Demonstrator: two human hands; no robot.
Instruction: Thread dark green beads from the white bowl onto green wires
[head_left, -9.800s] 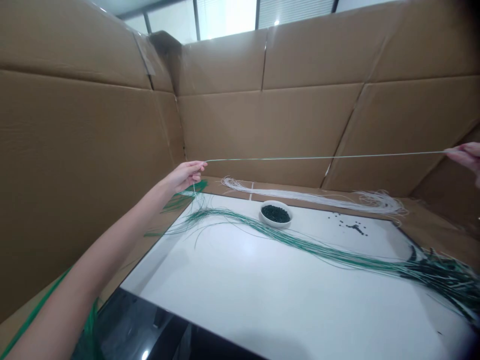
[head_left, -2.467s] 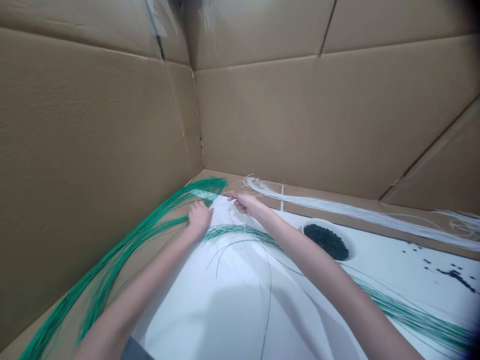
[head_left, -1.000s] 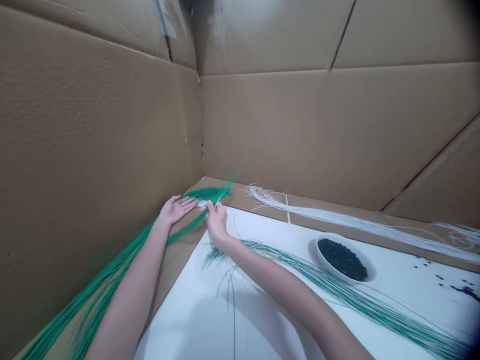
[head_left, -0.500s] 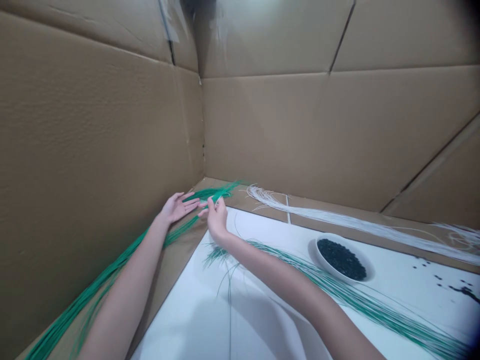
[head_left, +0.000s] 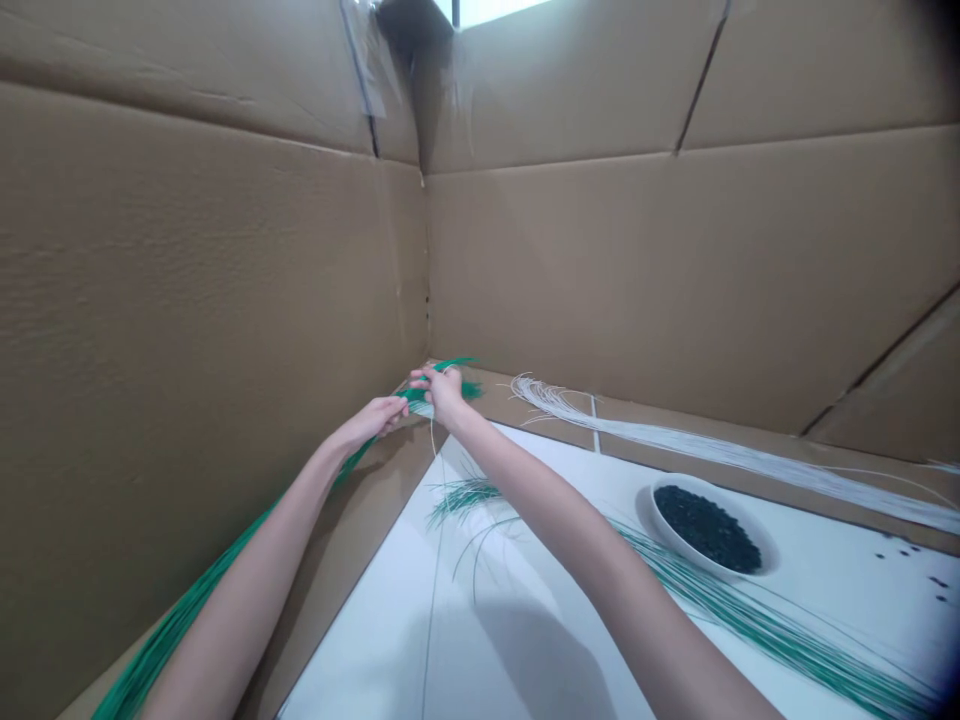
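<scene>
Green strands, gathered in a long loose bundle point(head_left: 210, 588), run along the cardboard to the left of the white board point(head_left: 360, 650), up to its far left corner. The left hand point(head_left: 373, 418) is positioned just off that corner, thumb and fingers together, clamped on the green bundle. The right hand point(head_left: 445, 392) sits beside it, at the same corner; its fingers are bent among the strand ends, slightly parted at the tips. Whether they grip cannot be told. A single pale strand point(head_left: 433, 435) hangs below the right hand, at the board's left edge.

A second green bundle point(head_left: 750, 612) lies across the board, frayed at its left end and passing behind the right forearm. On the board's far part stands a white bowl point(head_left: 675, 548), upright, containing small dark pellets point(head_left: 707, 530). A few loose dark bits point(head_left: 938, 581) lie on the board to the right of it. White strands point(head_left: 712, 455) lie on the cardboard beyond the board's far edge. Cardboard walls point(head_left: 637, 280) rise behind and to the left of the board.
</scene>
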